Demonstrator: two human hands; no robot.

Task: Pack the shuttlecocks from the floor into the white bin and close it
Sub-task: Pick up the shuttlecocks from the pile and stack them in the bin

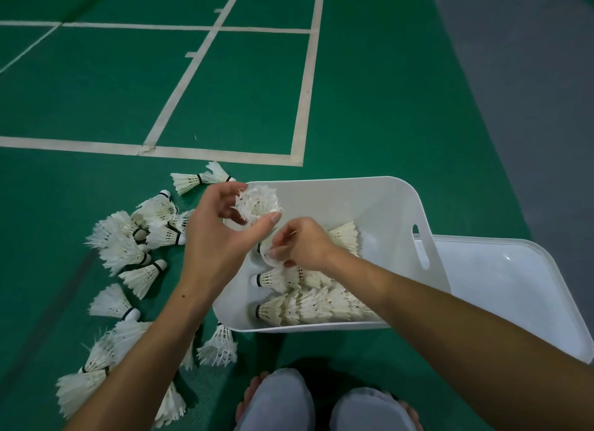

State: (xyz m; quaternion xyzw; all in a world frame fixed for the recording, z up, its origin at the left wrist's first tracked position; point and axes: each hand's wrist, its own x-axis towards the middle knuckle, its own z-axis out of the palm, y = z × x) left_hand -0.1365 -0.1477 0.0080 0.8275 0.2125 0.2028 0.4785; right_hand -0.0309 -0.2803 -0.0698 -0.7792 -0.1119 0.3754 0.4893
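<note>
Green court floor (385, 109) under me; my left hand (218, 234) pinches a shuttlecock (258, 202) over the white bin (379, 202), right hand (305, 247) grips another inside it (268, 253), loose ones (128, 247) off left.

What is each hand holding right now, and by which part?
The left hand holds a shuttlecock by its feathered skirt, above the white bin. The right hand grips another shuttlecock in the bin, also by the feathers.
</note>
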